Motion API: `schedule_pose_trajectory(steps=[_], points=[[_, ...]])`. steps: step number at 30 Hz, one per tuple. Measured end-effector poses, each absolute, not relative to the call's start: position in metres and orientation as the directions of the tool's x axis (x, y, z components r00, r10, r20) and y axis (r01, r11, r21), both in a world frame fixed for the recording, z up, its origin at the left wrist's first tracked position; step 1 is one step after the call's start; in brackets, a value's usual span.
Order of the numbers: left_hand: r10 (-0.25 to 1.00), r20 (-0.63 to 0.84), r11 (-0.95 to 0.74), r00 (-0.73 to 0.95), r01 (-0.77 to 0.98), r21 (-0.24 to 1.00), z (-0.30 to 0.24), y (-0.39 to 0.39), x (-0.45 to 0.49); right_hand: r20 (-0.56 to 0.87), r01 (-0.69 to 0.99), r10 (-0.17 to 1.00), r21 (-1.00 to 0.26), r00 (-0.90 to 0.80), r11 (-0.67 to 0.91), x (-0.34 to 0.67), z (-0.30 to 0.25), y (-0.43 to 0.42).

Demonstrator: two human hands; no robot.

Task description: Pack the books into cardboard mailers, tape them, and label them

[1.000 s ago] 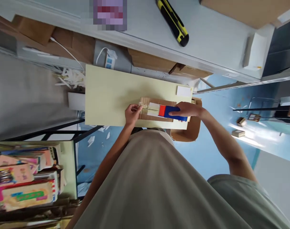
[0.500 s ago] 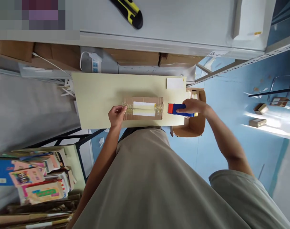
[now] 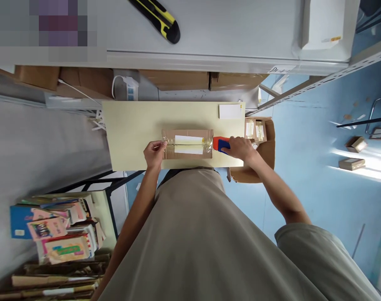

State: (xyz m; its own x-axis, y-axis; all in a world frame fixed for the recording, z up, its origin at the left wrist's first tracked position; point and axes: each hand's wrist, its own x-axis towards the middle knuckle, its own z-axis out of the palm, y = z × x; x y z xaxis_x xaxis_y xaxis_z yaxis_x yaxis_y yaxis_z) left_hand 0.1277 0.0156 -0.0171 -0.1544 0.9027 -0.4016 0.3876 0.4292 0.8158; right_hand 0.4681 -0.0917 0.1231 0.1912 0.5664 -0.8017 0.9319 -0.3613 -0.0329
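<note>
A small cardboard box (image 3: 187, 155) lies flat on the pale yellow table (image 3: 130, 121), with clear tape over its ends and a white label (image 3: 189, 139) on top. My left hand (image 3: 154, 154) is closed in a pinch at the box's taped left end; what exactly sits between the fingertips is too small to see. In my right hand (image 3: 240, 147) is a red and blue tape dispenser (image 3: 222, 144), its red front touching or nearly touching the right end of the box. The fingers wrap round the blue part and hide most of it.
An open carton (image 3: 267, 156) holding smaller taped boxes stands at the table's right end. A white card (image 3: 229, 111) lies at the back right corner. Above, a grey shelf (image 3: 228, 29) carries a yellow and black utility knife (image 3: 157, 20). Books (image 3: 57, 230) are stacked lower left.
My right hand has brought the tape dispenser leftward to the box's right end and tilted it. My left hand stays at the left end. The view has shifted slightly.
</note>
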Motion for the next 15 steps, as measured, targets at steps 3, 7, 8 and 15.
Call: schedule_pose_trajectory(steps=[3, 7, 8, 15], points=[[0.907, -0.389, 0.421, -0.165, 0.406, 0.811, -0.016, 0.016, 0.131, -0.751, 0.928, 0.618, -0.021, 0.230, -0.372, 0.458, 0.113, -0.101], [0.917, -0.373, 0.390, -0.140, 0.503, 0.771, -0.012, 0.022, 0.130, -0.678, 0.899, 0.658, 0.010, 0.329, -0.438, 0.446, 0.094, -0.113], [0.934, -0.331, 0.347, -0.132, 0.551, 0.759, -0.009, 0.022, 0.130, -0.668, 0.884, 0.651, 0.021, 0.359, -0.466, 0.443, 0.091, -0.115], [0.920, 0.200, -0.366, 0.336, 0.561, 0.742, 0.059, -0.006, 0.209, -0.565, 0.821, 0.690, -0.037, 0.453, -0.569, 0.455, 0.134, -0.128]])
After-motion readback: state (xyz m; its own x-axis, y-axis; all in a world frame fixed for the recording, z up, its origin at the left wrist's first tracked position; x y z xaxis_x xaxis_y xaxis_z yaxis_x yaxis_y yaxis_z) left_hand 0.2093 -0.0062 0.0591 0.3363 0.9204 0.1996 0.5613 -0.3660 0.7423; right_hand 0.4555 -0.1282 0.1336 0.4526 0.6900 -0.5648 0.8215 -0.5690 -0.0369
